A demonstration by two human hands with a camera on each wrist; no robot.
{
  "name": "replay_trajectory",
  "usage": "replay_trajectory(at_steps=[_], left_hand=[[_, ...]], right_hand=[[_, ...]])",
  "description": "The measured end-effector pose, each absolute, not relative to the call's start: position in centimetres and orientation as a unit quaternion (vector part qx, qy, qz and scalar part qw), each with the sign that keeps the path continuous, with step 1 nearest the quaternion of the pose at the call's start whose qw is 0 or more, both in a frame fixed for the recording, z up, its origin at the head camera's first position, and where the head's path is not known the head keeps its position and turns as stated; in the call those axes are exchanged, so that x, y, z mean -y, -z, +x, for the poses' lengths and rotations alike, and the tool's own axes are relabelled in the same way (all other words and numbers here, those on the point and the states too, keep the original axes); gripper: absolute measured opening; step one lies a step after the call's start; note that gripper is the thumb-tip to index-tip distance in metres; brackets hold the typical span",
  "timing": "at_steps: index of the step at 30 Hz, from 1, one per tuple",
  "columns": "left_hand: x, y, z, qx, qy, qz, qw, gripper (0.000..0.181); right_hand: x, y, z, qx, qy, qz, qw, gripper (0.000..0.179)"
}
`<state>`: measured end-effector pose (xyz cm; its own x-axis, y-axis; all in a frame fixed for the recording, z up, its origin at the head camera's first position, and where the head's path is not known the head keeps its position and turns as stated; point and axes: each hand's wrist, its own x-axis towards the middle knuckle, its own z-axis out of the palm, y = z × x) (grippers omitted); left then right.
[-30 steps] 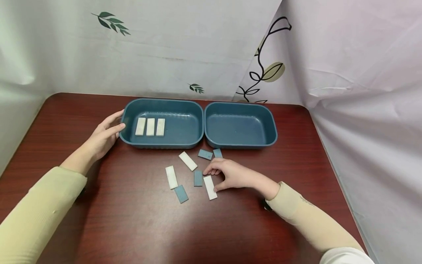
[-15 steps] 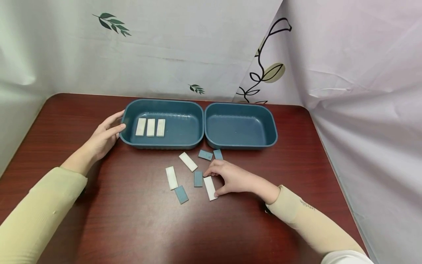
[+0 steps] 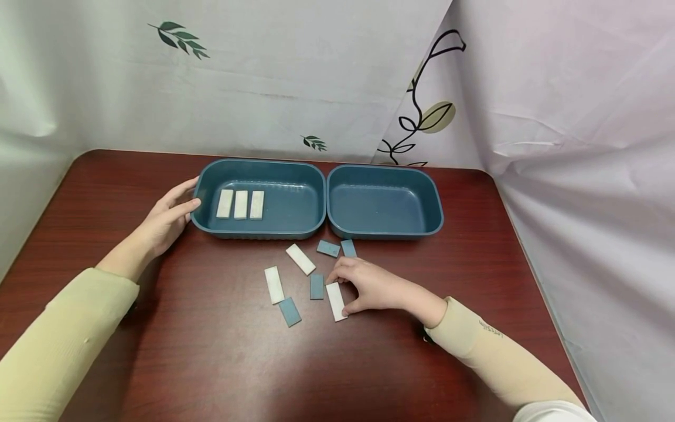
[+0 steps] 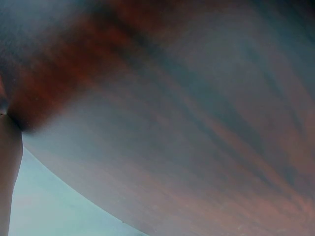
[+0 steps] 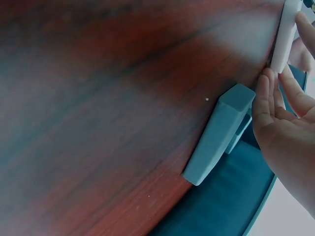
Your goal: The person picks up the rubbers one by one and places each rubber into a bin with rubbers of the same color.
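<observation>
In the head view, my right hand (image 3: 371,285) pinches a white rectangular block (image 3: 336,302) lengthwise, fingertips at its far end and thumb at its near end. The right wrist view shows the white block (image 5: 285,37) between the fingers and thumb. My left hand (image 3: 166,220) rests against the left end of a blue bin (image 3: 287,233), thumb at the rim and fingers along the outer wall. Three white blocks (image 3: 241,204) stand in a row inside that bin. Close to my right hand lies a small grey-blue block (image 3: 316,286).
A second blue bin (image 3: 387,234) adjoins the first on the right. Between the bins and my right hand are two grey-blue blocks (image 3: 329,248). Two white blocks (image 3: 300,259) and another grey-blue block (image 3: 289,312) lie to the left on the dark red table (image 3: 221,351).
My right thumb has slid toward me to the near end of the white block, and the fingers now pinch it. The left hand and the bins have stayed in place.
</observation>
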<state>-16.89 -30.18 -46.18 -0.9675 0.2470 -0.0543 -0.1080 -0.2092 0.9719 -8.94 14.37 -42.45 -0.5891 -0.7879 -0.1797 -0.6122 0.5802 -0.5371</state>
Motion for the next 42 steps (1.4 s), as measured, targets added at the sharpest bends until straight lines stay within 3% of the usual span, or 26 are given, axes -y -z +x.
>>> replay_trajectory(at_steps=[20, 32, 42], left_hand=[[30.25, 46.1, -16.71, -0.629, -0.766, 0.059, 0.117, 0.053], [30.16, 46.08, -16.79, -0.623, -0.771, 0.066, 0.117, 0.051], [30.16, 46.06, -16.8, -0.624, -0.77, 0.065, 0.117, 0.051]], right_hand=[[-14.02, 42.21, -8.85, -0.853, 0.26, -0.394, 0.224, 0.051], [-14.0, 42.46, -9.09, -0.843, 0.32, -0.373, 0.219, 0.016], [-13.95, 41.74, -9.41, -0.83, 0.349, -0.365, 0.237, 0.011]])
